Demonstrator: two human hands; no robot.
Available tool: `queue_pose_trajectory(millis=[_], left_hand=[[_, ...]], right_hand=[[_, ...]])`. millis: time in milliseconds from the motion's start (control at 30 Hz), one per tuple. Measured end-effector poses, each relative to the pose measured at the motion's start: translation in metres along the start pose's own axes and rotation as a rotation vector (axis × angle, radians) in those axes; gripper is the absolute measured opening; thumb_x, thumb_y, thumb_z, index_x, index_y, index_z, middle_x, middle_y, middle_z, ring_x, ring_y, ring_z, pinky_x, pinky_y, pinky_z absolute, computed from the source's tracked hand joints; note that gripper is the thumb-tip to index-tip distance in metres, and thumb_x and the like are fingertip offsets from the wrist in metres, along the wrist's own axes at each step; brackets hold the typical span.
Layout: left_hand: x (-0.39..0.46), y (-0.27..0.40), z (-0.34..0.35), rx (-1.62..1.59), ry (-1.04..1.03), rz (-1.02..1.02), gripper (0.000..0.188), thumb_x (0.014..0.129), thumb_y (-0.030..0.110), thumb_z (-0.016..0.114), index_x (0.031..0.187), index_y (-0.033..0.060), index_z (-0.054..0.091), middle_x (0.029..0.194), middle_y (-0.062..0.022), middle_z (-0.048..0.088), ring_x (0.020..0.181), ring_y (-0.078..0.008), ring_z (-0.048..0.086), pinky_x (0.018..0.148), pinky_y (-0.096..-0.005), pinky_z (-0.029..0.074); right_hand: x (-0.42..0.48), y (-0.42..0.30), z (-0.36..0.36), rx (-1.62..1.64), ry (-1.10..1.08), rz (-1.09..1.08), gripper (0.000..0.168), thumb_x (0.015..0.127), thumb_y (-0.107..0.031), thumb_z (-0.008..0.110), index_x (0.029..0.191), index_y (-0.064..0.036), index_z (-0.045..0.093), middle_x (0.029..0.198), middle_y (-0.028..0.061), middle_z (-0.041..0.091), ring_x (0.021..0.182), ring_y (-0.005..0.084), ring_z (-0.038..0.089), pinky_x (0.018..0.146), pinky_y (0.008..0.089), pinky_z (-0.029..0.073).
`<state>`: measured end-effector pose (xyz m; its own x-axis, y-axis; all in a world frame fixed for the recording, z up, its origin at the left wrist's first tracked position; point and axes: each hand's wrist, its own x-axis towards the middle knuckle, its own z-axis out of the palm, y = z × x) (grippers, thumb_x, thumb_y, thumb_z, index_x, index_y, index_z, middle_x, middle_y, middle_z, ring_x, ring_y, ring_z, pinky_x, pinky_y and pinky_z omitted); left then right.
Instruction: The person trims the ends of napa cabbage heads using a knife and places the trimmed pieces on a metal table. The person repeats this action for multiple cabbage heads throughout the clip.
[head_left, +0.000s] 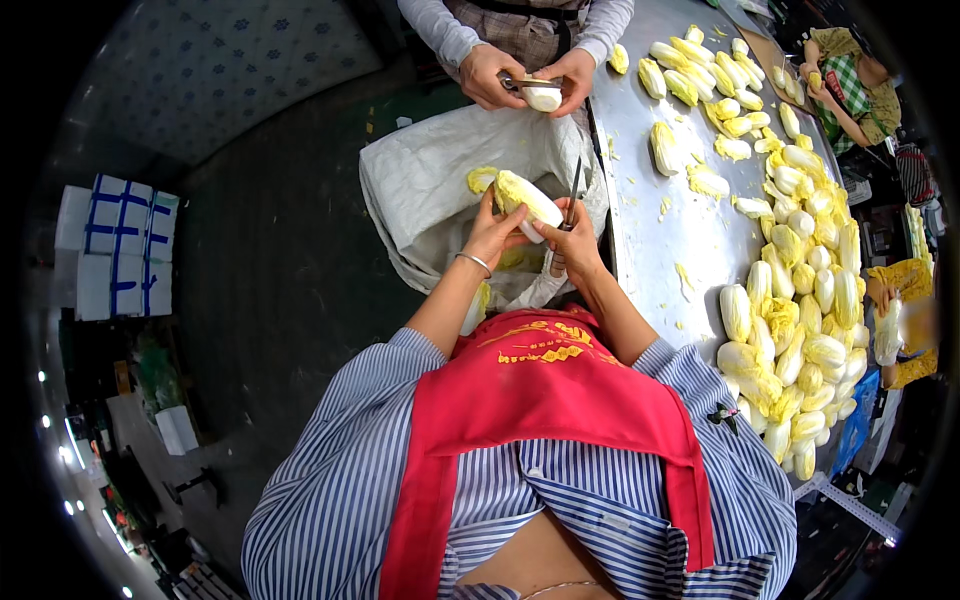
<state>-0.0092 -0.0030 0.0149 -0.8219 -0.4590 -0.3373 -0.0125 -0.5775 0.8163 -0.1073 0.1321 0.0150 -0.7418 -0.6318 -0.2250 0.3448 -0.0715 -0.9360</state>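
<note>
A pale yellow napa cabbage head (527, 199) lies between my two hands, above the mouth of a white woven sack (420, 169). My left hand (495, 234) grips its leafy side, thumb along the outer leaves. At its white base end, my right hand (576, 241) holds a knife (575, 187) with the blade pointing up and away from me; its fingertips also touch the cabbage. A loose yellow leaf (481, 179) sits just beyond my left fingers. Inside the sack some yellow leaves show, partly hidden by my hands.
At my right runs a metal table (637, 217) with a large pile of napa cabbages (810, 315). Opposite me, a co-worker's hands (521, 81) hold a cut cabbage and a knife. More people work across the table. White foam boxes (124, 247) with blue tape stand far left.
</note>
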Motion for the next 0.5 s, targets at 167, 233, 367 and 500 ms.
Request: queue_pose_trajectory(millis=[167,233,367,500], left_hand=[[0.032,-0.011,-0.077,0.152,0.039,0.073,0.058,0.092,-0.001,0.064,0.146,0.0039,0.044,0.118,-0.0178,0.068,0.101,-0.0212,0.069,0.084,-0.0291,0.054],[0.045,-0.025,-0.117,0.486,0.173,0.194,0.06,0.092,0.008,0.068,0.146,0.0048,0.045,0.131,-0.0212,0.061,0.117,-0.0271,0.062,0.097,-0.0359,0.049],[0.031,-0.01,-0.062,1.201,0.18,0.441,0.068,0.088,0.026,0.075,0.147,0.0077,0.045,0.145,-0.0217,0.048,0.133,-0.0314,0.048,0.111,-0.0408,0.036],[0.025,0.0,-0.037,0.678,-0.14,0.434,0.054,0.095,0.036,0.068,0.138,0.0068,0.054,0.127,-0.0129,0.059,0.114,-0.0215,0.057,0.1,-0.032,0.043]], right_hand=[[0.002,-0.016,-0.012,-0.049,0.166,0.139,0.041,0.086,-0.022,0.078,0.118,-0.005,0.06,0.09,0.0024,0.065,0.057,0.0071,0.052,0.052,0.0215,0.037],[0.005,-0.018,-0.017,0.115,0.147,0.247,0.041,0.09,-0.031,0.074,0.119,-0.005,0.06,0.098,0.0073,0.07,0.069,0.0111,0.066,0.051,0.023,0.038],[0.006,-0.008,-0.028,0.177,0.019,0.321,0.044,0.093,-0.037,0.07,0.12,-0.003,0.061,0.105,0.0109,0.072,0.082,0.0171,0.072,0.052,0.0244,0.042],[0.005,-0.008,-0.021,0.281,-0.07,0.432,0.043,0.094,-0.038,0.068,0.119,-0.003,0.062,0.107,0.0116,0.072,0.081,0.0187,0.071,0.055,0.0244,0.046]])
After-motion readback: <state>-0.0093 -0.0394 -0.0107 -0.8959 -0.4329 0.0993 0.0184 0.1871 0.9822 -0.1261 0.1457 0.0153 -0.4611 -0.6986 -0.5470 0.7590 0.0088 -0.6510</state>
